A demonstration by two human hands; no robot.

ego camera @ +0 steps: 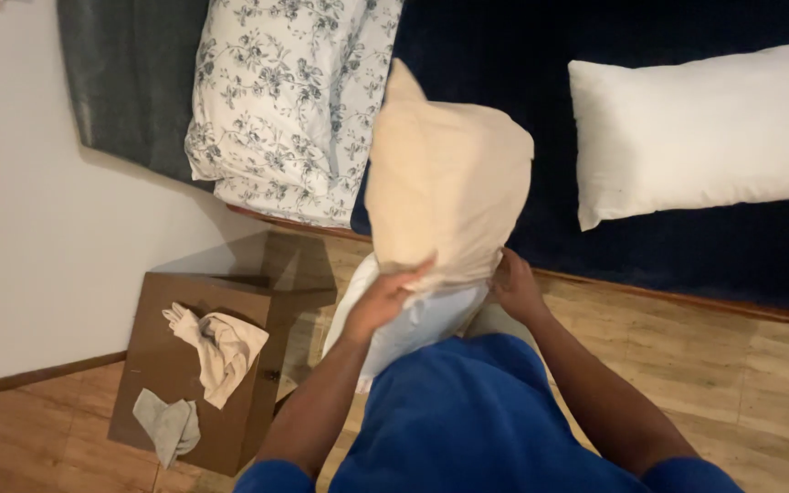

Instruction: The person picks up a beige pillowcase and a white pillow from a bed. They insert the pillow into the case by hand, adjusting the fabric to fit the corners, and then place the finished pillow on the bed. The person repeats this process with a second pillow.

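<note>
Cream pillowcase (445, 173) pinched between left hand (383, 297), right hand (515, 288), fingers seemingly gripping hem

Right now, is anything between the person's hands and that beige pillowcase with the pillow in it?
Nothing visible. The left hand and right hand both grip the beige pillowcase at its open end, where the white pillow sticks out toward the person's blue shirt.

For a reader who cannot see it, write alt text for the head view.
Both hands, left hand and right hand, grip a beige pillowcase partway over a white pillow beside a dark blue bed. On the bed lie a floral pillow and a bare white pillow.
</note>
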